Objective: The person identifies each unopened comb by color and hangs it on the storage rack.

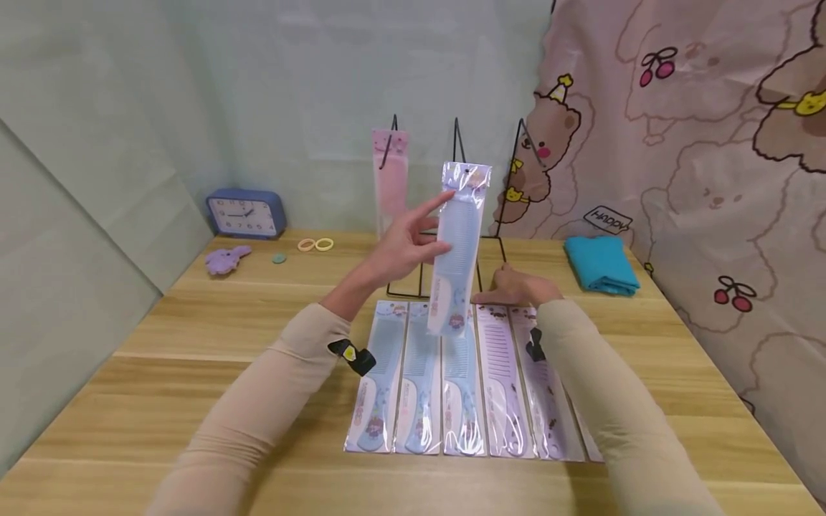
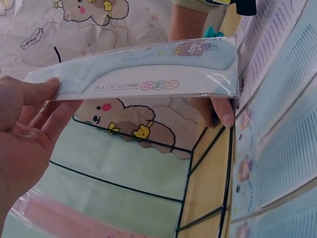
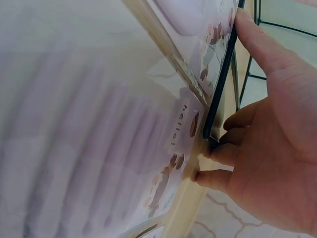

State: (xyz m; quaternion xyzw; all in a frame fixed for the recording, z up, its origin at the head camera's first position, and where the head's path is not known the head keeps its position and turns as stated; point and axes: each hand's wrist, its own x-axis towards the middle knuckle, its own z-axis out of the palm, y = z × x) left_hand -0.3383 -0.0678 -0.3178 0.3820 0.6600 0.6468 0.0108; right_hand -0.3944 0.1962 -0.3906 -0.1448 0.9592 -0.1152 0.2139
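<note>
My left hand (image 1: 409, 244) pinches a blue plastic comb in a clear packet (image 1: 457, 247) between thumb and fingers. The packet hangs upright in front of the black wire rack (image 1: 403, 294), its top just below the middle hook. In the left wrist view, the packet's printed handle end (image 2: 163, 74) points away from my palm. My right hand (image 1: 510, 287) grips the front corner of the rack's base, with the thumb (image 3: 262, 44) along the wire and the other fingers curled at the corner. A pink packaged comb (image 1: 391, 179) hangs on the rack's left hook.
Several packaged combs, blue ones (image 1: 381, 380) and purple ones (image 1: 503, 380), lie in a row before the rack. A blue clock (image 1: 245, 213), a purple hair clip (image 1: 226, 260) and hair ties (image 1: 315, 245) are at left. A folded teal cloth (image 1: 601, 265) lies at right.
</note>
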